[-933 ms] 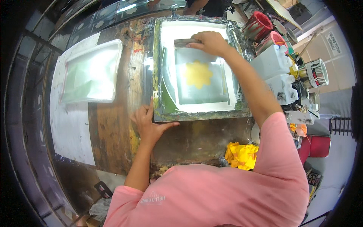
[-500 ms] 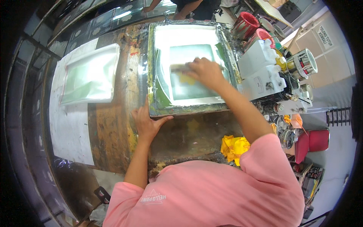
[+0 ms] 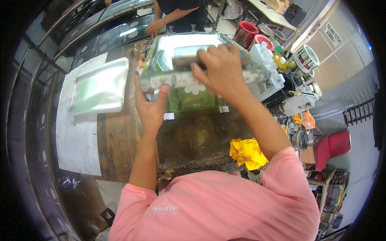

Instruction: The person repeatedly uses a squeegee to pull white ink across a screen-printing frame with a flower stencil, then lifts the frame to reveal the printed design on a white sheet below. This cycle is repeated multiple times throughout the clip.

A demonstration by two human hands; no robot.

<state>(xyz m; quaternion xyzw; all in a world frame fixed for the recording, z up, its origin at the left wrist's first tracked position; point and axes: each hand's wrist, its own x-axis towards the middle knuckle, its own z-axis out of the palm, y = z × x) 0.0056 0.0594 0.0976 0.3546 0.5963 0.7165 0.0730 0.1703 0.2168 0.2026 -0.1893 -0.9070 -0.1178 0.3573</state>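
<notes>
A screen-printing frame [image 3: 177, 79] is tilted up, its near edge raised off the table and its far side by the clamps. My left hand [image 3: 149, 110] grips its near left corner, thumb in front. In my right hand [image 3: 223, 74] is a squeegee [image 3: 185, 61] with a brownish bar, held over the mesh; its blade is mostly hidden. Beneath the raised frame lies a clear greenish plastic sheet [image 3: 191, 103] with a white flower print [image 3: 194, 90]. Small white tabs [image 3: 169, 116] sit at its near edge. To the left, a stack of clear plastic sheets [image 3: 100, 88] rests on white paper [image 3: 78, 144].
A crumpled yellow cloth [image 3: 248, 153] lies at the table's near right. Paint cans [image 3: 245, 34] and white jugs [image 3: 267, 60] crowd the right side. Metal racks [image 3: 44, 52] stand at left. Another person's hand [image 3: 155, 27] is beyond the far edge. A red chair [image 3: 339, 143] is far right.
The frame's near edge has risen off the table, uncovering the greenish sheet with the white flower. My left hand has come up with the corner. The squeegee has moved slightly up and left.
</notes>
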